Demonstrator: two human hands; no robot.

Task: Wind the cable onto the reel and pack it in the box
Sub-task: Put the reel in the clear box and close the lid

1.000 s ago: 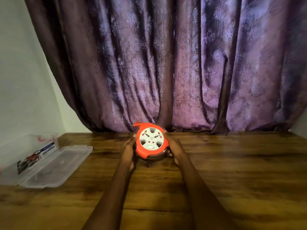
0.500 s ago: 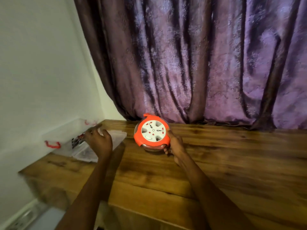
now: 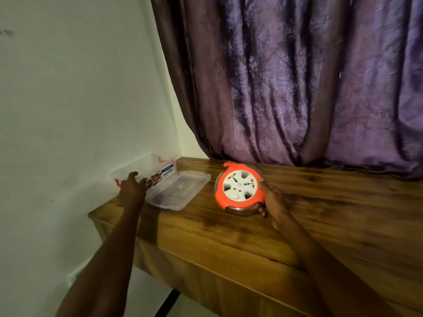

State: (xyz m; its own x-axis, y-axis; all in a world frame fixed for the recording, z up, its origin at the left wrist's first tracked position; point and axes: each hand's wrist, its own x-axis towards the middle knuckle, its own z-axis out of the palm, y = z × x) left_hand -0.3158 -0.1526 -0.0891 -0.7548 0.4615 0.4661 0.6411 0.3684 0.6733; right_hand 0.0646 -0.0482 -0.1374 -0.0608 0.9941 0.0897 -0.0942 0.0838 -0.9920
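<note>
An orange cable reel [image 3: 239,188] with a white socket face sits tilted on the wooden table [image 3: 320,225]. Its cable looks wound inside, and an orange plug tab sticks out at its top. My right hand [image 3: 272,201] grips the reel's lower right rim. At the table's left end, against the wall, stands a clear plastic box [image 3: 146,170] with red clips, its lid [image 3: 178,191] folded open flat beside it. My left hand [image 3: 131,187] reaches over the box's near edge, fingers spread, touching or just above it. A printed card lies inside the box.
A purple curtain [image 3: 286,88] hangs behind the table. A white wall [image 3: 80,99] borders the left side. The table's left corner and front edge drop off just below my left forearm.
My left hand left the reel and travelled left to the box. The view swung left. My right hand alone keeps hold of the reel.
</note>
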